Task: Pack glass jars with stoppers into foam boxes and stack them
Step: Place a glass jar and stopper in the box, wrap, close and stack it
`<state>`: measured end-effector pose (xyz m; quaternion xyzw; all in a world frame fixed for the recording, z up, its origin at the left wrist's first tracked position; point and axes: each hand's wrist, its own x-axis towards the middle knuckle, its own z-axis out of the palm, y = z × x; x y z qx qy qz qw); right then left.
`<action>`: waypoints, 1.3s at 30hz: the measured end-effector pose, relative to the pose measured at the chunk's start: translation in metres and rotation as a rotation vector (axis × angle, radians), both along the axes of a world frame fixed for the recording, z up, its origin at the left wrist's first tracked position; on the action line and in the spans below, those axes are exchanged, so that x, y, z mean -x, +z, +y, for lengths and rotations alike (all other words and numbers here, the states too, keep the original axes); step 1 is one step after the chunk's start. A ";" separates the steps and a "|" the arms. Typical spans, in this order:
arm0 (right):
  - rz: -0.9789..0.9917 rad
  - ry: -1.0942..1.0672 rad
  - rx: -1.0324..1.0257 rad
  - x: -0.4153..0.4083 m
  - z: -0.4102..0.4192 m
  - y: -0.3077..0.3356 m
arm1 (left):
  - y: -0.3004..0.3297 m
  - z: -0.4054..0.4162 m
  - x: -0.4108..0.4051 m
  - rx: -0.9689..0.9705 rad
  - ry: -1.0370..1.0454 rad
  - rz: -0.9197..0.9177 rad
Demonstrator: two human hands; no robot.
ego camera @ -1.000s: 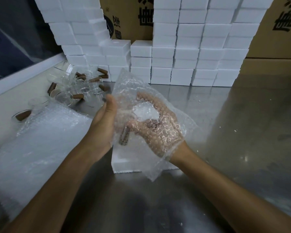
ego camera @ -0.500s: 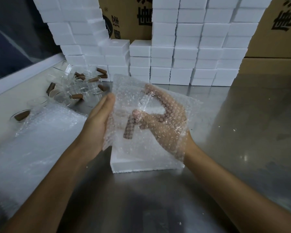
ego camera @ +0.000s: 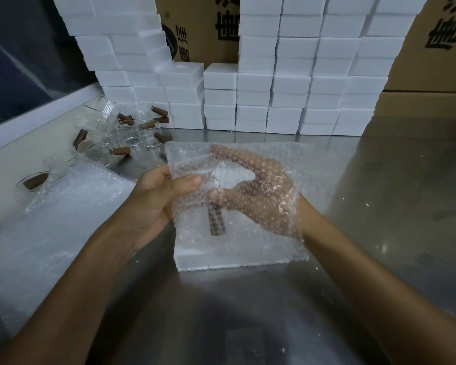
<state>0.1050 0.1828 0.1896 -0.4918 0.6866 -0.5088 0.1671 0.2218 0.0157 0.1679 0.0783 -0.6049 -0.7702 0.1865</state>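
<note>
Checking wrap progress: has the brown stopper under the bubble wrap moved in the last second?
Yes. The stopper has shifted right and turned upright over the foam box on the table; earlier it sat tilted near the box's left edge.
</note>
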 end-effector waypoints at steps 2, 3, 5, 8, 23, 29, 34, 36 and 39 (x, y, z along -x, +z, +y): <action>-0.029 -0.027 0.002 0.003 0.002 0.000 | 0.002 0.003 0.002 -0.053 0.002 0.031; -0.078 -0.060 0.022 0.004 0.003 0.003 | 0.004 0.005 0.003 -0.095 0.015 0.049; -0.161 -0.114 0.136 0.009 0.004 0.007 | 0.005 0.004 0.005 -0.196 0.049 0.080; -0.235 -0.385 0.411 0.023 0.004 0.011 | 0.007 0.001 0.005 -0.310 0.076 0.153; -0.705 -0.232 0.265 0.007 -0.012 -0.006 | 0.003 0.036 0.019 -0.350 0.149 0.210; -0.400 -0.396 0.426 0.013 -0.008 -0.005 | -0.001 0.039 0.017 -0.196 0.054 0.071; -0.271 -0.301 0.415 0.012 -0.006 -0.005 | 0.001 0.037 0.013 -0.147 0.000 0.002; -0.235 -0.267 0.405 0.010 -0.006 -0.007 | 0.002 0.038 0.013 -0.106 0.042 -0.034; -0.232 -0.243 0.398 0.009 -0.008 -0.006 | 0.004 0.040 0.013 -0.121 0.080 -0.040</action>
